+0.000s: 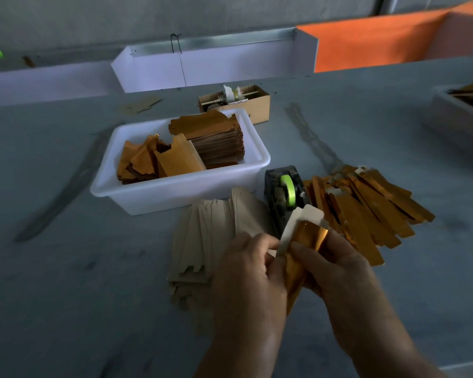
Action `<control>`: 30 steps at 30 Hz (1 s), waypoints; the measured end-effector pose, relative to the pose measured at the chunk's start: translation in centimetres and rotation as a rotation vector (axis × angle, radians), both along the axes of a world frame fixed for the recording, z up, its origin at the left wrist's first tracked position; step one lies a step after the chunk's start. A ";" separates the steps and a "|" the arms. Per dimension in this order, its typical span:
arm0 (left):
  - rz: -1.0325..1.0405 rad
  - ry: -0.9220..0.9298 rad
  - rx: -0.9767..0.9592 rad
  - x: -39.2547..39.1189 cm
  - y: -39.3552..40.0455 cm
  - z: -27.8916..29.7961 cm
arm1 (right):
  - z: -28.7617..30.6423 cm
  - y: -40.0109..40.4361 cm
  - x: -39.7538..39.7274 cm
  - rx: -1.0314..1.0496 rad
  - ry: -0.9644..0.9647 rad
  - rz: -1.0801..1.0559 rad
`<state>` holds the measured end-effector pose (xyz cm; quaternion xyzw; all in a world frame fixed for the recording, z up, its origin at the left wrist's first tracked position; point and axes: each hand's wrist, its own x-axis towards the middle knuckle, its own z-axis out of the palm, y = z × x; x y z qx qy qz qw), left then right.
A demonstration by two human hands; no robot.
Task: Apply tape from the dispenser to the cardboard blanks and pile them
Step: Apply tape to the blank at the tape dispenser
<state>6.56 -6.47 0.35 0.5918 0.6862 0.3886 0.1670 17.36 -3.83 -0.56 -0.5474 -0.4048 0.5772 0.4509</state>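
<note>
While both hands meet at lower centre, the left hand (pixel 253 264) and right hand (pixel 336 264) pinch a folded gold cardboard blank (pixel 302 241) between them, just below the tape dispenser (pixel 284 196). Right of it fans the pile of taped blanks (pixel 366 203).

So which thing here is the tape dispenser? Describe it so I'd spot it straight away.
Start at the white plastic tub of gold cardboard in the middle of the grey table. Just off its near right corner, between a pale stack of blanks and a fanned gold pile, stands the tape dispenser. It is the only dark, chunky thing there, carrying a bright green roll.
</note>
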 end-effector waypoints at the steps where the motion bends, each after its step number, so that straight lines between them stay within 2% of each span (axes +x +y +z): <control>1: -0.029 0.155 0.020 0.3 -0.1 0.1 | 0.0 0.0 0.0 0.000 -0.003 -0.001; 4: -0.019 0.497 0.060 1.7 -0.5 -0.3 | 0.0 0.0 0.0 0.000 -0.030 0.004; 6: -0.020 0.602 0.069 2.6 -0.6 -0.8 | 0.1 0.1 0.1 0.011 -0.040 0.010; 9: -0.107 0.566 -0.105 3.1 -0.7 -1.4 | 0.3 0.1 0.2 -0.005 0.000 0.022; 13: -0.066 0.565 0.039 2.9 -1.0 -1.4 | 0.0 0.1 0.1 -0.019 -0.045 0.024; 14: -0.093 0.497 0.040 2.7 -1.1 -1.5 | -0.1 0.3 0.1 -0.019 -0.052 0.014; 16: -0.077 0.222 -0.032 1.9 -0.8 -0.9 | -0.1 0.4 0.3 -0.038 -0.007 0.008; 17: -0.036 0.087 -0.116 1.5 -0.5 -0.7 | 0.0 0.5 0.3 -0.051 0.034 0.013; 20: 0.010 -0.476 -0.385 -0.1 0.2 -0.6 | 0.1 0.5 0.5 -0.047 0.114 0.037; 21: 0.002 -0.587 -0.433 -0.6 0.3 -0.5 | 0.2 0.5 0.5 -0.040 0.113 0.052; 24: -0.005 -0.700 -0.463 -1.1 0.6 -0.3 | 0.1 0.5 0.6 -0.011 0.012 0.102; 26: 0.045 -0.795 -0.397 -1.1 1.0 -0.3 | 0.1 1.0 1.0 0.077 -0.120 0.087; 30: 0.181 -1.039 -0.264 -2.1 2.1 -0.1 | 0.2 3.2 3.0 0.296 -0.437 -0.119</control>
